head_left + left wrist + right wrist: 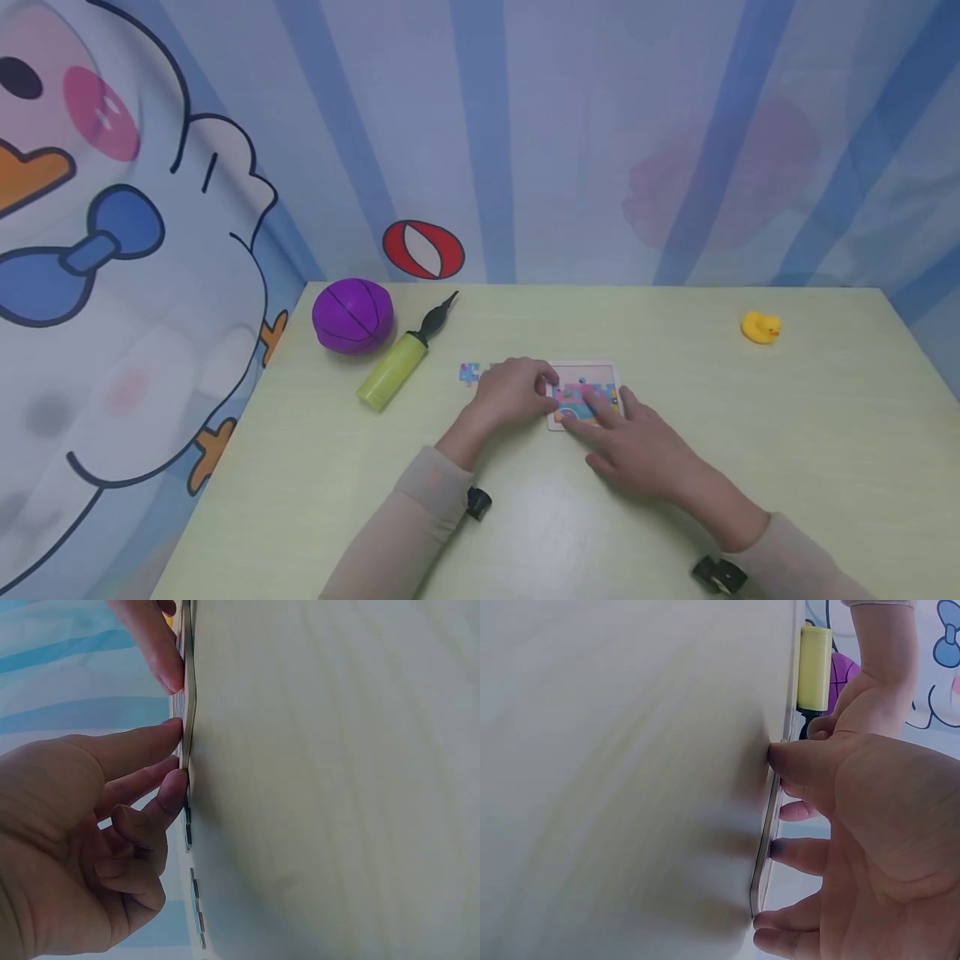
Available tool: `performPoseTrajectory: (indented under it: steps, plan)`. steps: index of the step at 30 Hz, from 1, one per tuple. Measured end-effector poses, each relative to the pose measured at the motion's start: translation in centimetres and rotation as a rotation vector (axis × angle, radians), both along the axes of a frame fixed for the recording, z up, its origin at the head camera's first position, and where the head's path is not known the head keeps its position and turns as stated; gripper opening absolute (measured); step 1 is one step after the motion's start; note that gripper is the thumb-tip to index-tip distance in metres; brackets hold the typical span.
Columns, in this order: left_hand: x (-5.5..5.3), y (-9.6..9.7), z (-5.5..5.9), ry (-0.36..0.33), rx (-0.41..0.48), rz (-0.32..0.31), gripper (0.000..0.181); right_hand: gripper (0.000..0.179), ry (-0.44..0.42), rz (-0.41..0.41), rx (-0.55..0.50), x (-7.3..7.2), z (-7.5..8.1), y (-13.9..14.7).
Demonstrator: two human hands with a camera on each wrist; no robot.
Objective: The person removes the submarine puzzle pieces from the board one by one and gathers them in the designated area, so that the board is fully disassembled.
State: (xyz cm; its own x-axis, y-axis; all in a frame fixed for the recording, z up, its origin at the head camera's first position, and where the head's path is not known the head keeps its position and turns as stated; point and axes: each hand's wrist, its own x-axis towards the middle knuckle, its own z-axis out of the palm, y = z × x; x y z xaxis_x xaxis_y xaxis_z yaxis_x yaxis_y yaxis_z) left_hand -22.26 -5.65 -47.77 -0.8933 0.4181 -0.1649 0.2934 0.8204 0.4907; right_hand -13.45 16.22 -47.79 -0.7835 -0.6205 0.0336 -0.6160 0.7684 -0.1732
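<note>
A small jigsaw puzzle (585, 392) in a pale-framed tray lies flat on the table, its lower part filled with pink, blue and orange pieces. The upper strip of its bed is bare. At the tray's left edge my left hand (513, 390) holds on with thumb and curled fingers; the left wrist view shows the fingertips (174, 729) against the thin rim. My right hand (645, 446) lies over the lower right with spread, fairly straight fingers touching the puzzle. A loose blue-and-pink piece (468, 373) lies left of my left hand, which partly hides another.
A purple ball (352, 317) and a yellow-green hand pump (393, 371) with a black nozzle lie at the table's back left. Toward the back right sits a yellow rubber duck (761, 327). A striped cartoon curtain (555, 150) hangs behind the table (825, 417).
</note>
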Motion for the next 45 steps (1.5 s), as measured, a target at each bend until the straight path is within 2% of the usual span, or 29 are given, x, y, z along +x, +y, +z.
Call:
performPoseTrajectory:
  steps: [11, 20, 30, 35, 40, 45]
  plan:
    - [-0.1, 0.3, 0.2, -0.011, -0.001, 0.02, 0.03, 0.053, 0.015, -0.02, 0.01, 0.1, 0.0, -0.3]
    - [0.0, 0.3, 0.1, 0.008, 0.023, 0.04, 0.029, 0.055, 0.004, -0.03, 0.025, 0.1, 0.0, -0.4]
    - [0.0, 0.2, -0.1, 0.027, 0.107, 0.081, 0.01, 0.053, -0.013, -0.04, 0.036, 0.0, -0.1, -0.4]
    - [0.1, 0.0, -0.1, 0.043, 0.137, 0.091, 0.007, 0.052, -0.014, -0.038, 0.048, 0.0, -0.2, -0.4]
    - [0.5, -0.4, 0.3, 0.036, 0.164, 0.115, 0.008, 0.052, -0.015, -0.04, 0.042, 0.0, -0.4, -0.3]
    - [1.0, -1.7, 0.8, 0.025, 0.189, 0.15, 0.01, 0.052, -0.019, -0.039, 0.036, 0.1, -0.4, -0.2]
